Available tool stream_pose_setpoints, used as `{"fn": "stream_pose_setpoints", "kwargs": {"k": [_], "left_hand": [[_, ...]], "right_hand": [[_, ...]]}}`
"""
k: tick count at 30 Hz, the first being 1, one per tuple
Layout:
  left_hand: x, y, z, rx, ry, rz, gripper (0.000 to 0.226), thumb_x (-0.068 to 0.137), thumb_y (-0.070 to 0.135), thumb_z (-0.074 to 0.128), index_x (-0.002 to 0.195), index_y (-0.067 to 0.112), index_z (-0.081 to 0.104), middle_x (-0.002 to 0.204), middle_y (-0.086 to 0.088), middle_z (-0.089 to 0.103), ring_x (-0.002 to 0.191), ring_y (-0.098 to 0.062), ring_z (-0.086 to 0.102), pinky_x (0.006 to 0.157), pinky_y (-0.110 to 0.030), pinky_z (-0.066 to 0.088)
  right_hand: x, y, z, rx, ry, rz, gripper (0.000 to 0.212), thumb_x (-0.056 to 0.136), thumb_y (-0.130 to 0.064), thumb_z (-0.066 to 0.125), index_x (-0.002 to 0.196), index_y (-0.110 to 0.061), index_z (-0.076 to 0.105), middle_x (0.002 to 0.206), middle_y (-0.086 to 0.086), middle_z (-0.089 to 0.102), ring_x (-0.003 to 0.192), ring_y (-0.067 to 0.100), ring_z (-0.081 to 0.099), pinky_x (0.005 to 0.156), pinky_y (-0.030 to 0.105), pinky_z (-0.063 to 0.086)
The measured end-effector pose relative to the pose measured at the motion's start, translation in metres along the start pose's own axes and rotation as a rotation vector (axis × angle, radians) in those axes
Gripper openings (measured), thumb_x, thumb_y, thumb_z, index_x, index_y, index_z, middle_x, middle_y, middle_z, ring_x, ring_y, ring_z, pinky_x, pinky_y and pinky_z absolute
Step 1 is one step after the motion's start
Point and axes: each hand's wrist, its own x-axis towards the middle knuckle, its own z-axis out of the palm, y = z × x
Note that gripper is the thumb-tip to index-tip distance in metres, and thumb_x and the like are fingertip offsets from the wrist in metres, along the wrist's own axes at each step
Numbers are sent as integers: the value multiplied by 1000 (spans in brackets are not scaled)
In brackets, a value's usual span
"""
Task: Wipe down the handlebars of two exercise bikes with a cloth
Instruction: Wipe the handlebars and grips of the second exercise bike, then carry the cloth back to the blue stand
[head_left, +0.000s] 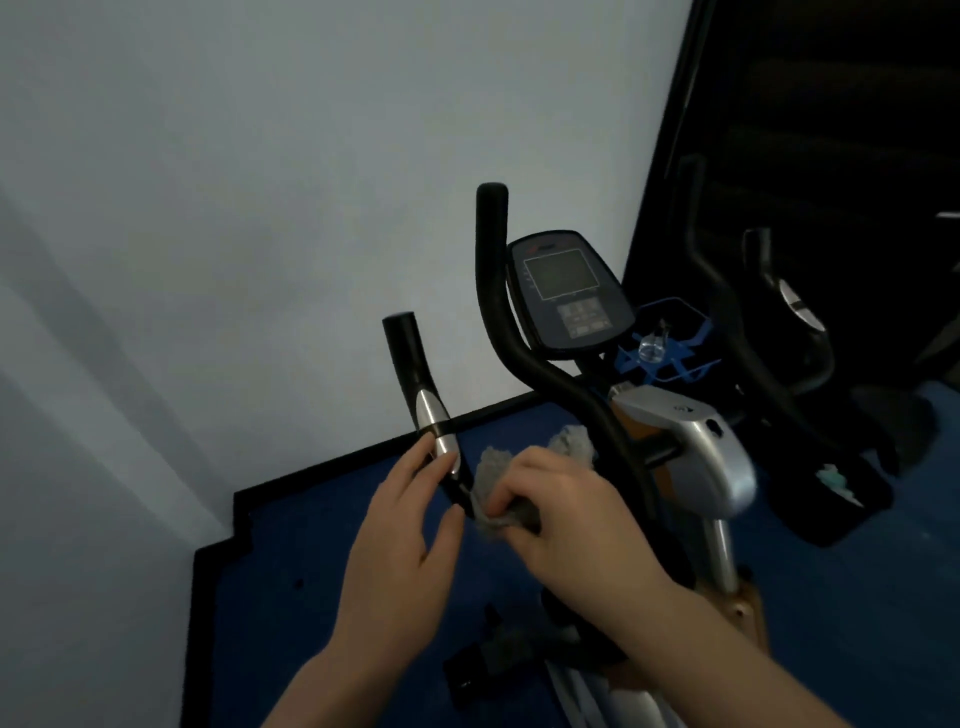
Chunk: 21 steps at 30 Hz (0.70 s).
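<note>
Right hand (561, 512): grip closed, fingers curled around the bunched grey cloth (498, 493), which is pressed to the lower stretch of the near handlebar (423, 395), just below its silver sensor plate (441, 434). Left hand (402, 525): fingers nearly straight, steadying the bar from the other side; grip not closed on it.

A loose lobe of the cloth reaches toward the tall curved handlebar (519, 332); it is likely to drag or snag there on an upward stroke. The bunched wad probably leaves the far side of the bar unwiped unless the hand wraps around. A hard push could rock the bar against the light left-hand hold.

The console (569, 288) and the blue holder (670, 338) with its clear bottle stand close behind, within reach of an overshoot. The second bike's handlebars (789, 317) sit in shadow at right, where missed patches would be hard to see.
</note>
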Motion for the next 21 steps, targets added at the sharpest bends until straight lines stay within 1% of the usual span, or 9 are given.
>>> {"fn": "stream_pose_setpoints", "kwargs": {"k": [2,3,6,7,9,11,14,18,21], "left_hand": [[-5,-4,-7,-17,-51,25,47,92,32,50,135,46,39,144,35,27,133,14,22,106,-19,24],[-8,-6,-12,-22,-80,47,45,92,34,49,133,48,40,142,37,28,132,15,23,105,-19,24],[-17,-16,-22,-36,-186,104,40,90,41,47,123,62,38,136,43,30,128,18,24,100,-14,23],[-20,-18,-23,-53,-222,125,39,90,41,47,121,64,38,135,44,31,128,18,26,98,-14,24],[-26,-18,-21,-89,-285,174,39,90,39,48,121,62,40,132,43,35,126,16,30,96,-15,28],[-33,-11,-14,-105,-349,210,36,90,38,48,122,54,45,127,39,43,121,14,38,95,-17,34],[-47,10,-3,-157,-477,287,27,90,39,48,114,49,52,116,34,52,112,10,47,87,-17,41],[-74,47,27,-218,-649,420,23,90,32,51,104,50,55,110,33,54,105,10,51,78,-16,42],[-105,78,54,-237,-762,502,22,90,31,51,107,45,56,110,31,54,106,7,51,81,-17,42]], "right_hand": [[-10,-6,2,-40,26,35,16,77,-8,70,87,-20,66,95,-9,57,92,6,54,78,24,49],[-16,-11,4,-51,70,64,18,75,-6,71,86,-19,67,95,-8,57,92,6,54,79,23,49],[-36,-27,8,-44,221,125,26,69,-1,75,88,-17,69,96,-7,59,92,3,55,81,15,47],[-45,-32,9,-54,260,138,28,68,-1,75,90,-18,69,97,-6,60,94,3,55,82,14,47],[-65,-42,8,-74,331,181,30,69,-2,76,93,-18,69,99,-5,60,95,4,55,84,14,46],[-91,-49,1,-117,394,242,30,69,-3,77,94,-17,69,98,-4,60,95,4,54,84,13,44],[-140,-53,-22,-202,501,400,29,68,-6,79,92,-19,70,97,-6,61,91,5,55,80,15,44],[-212,-56,-52,-286,662,639,26,68,-11,81,88,-20,69,94,-8,59,85,7,56,75,17,44],[-272,-66,-62,-324,715,789,23,70,-15,81,87,-21,67,92,-11,57,84,5,55,74,16,44]]}}
